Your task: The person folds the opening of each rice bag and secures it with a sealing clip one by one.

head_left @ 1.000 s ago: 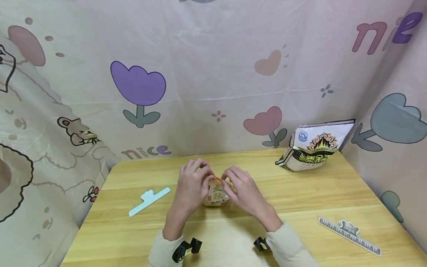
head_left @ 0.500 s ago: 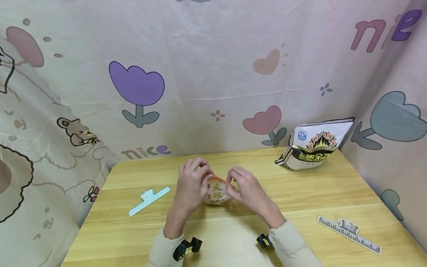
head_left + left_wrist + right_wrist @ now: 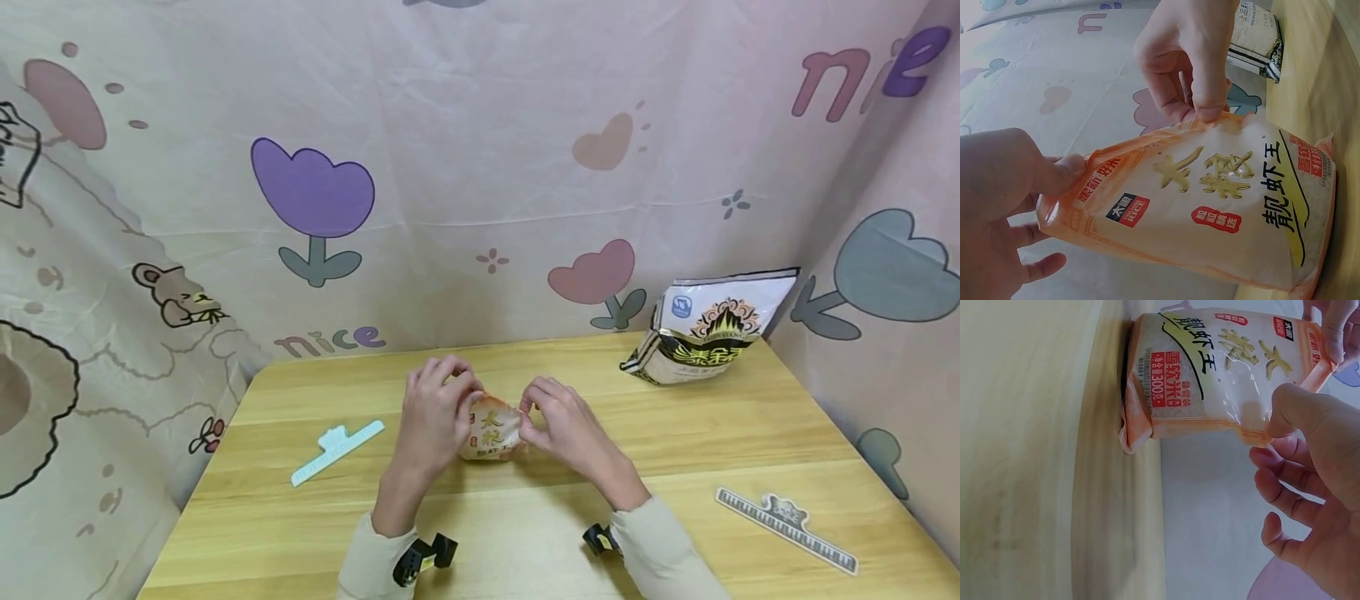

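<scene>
A small orange-and-white rice bag (image 3: 491,433) with gold characters stands upright on the wooden table, between both hands. My left hand (image 3: 435,412) pinches its top left corner between thumb and forefinger; the other fingers hang behind, as the left wrist view shows. At the opposite end of the top edge, my right hand (image 3: 570,429) pinches the orange rim with thumb and fingertips. The bag's printed front (image 3: 1210,181) faces the left wrist camera, its top narrowed toward the left hand. Its crumpled lower corner (image 3: 1138,425) meets the tabletop in the right wrist view.
A mint-green ruler-shaped clip (image 3: 336,452) lies left of the hands. Another ruler-shaped clip (image 3: 786,529), grey with a bear, lies at the right. A larger white-and-black bag (image 3: 705,333) leans at the back right before the patterned curtain (image 3: 450,167).
My right hand has slid rightward along the bag's top edge, away from the left hand, showing more of the front. My left hand keeps its pinch nearly in place.
</scene>
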Tool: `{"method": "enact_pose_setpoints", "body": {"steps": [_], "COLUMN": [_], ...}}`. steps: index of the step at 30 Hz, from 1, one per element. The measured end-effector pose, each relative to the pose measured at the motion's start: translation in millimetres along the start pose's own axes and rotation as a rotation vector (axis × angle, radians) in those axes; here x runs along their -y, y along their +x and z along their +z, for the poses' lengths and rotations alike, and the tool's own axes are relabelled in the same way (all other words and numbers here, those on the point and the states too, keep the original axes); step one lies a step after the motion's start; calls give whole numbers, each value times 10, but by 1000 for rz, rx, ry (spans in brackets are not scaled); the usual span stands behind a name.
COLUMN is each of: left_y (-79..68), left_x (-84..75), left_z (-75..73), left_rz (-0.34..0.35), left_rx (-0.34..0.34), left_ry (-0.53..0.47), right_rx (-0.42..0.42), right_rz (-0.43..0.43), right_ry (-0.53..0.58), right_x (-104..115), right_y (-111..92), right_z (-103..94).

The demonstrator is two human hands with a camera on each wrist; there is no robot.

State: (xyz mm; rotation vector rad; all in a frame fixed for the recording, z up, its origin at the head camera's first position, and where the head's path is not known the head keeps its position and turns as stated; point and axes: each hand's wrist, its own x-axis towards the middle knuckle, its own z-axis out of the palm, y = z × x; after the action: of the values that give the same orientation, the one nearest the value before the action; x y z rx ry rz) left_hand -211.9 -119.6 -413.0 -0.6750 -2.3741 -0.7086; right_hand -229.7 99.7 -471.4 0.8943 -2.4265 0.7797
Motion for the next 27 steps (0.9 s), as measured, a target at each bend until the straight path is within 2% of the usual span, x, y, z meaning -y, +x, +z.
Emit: {"method": "enact_pose_setpoints", "body": {"steps": [6, 12, 18, 27], "left_y": [21, 30, 19, -6], "left_x": [-4, -6, -12, 13], "left_z": [6, -17, -74, -40], "left_rz": [14, -7, -6, 26], "left_rx": [11, 37, 17, -10], "left_ry": [19, 95, 135, 138], "right_rx": [-14, -22, -27, -19], "right_rz": [22, 24, -1, -11], "right_ry": [-28, -39, -45, -87], "right_x": [-24, -34, -15, 19], "right_y": [-31, -56, -38, -42], "right_z": [1, 1, -2, -9]}}
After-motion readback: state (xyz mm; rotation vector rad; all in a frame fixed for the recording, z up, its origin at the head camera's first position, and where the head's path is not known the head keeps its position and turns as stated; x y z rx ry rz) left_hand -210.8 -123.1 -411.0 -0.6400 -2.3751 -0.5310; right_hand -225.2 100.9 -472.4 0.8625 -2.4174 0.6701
